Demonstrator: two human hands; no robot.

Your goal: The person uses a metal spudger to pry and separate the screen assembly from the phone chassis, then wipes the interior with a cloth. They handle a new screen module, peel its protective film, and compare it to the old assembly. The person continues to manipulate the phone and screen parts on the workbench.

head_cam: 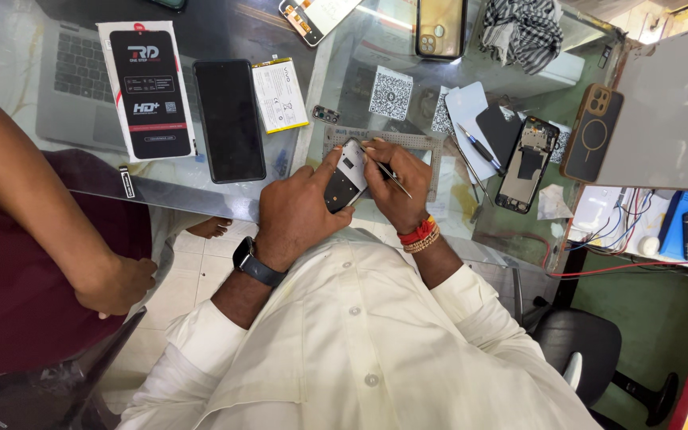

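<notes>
I'm seeing my left hand (300, 209) gripping a phone frame (347, 177), fingers curled around its lower edge, thumb pressing along its side. My right hand (398, 187) is sitting just right of it, fingertips pinched together on thin tweezers (394, 178), whose tip is touching the frame's upper end. Both are working over a grey mat (428, 143) on the glass table (344, 87). Up-left of the left hand are lying a black phone (229, 119), a battery (279, 94) and a screen box (146, 89). Right of the right hand: a pen (479, 148) and an opened phone (526, 164). Another person's arm (37, 211) is hanging far left.
</notes>
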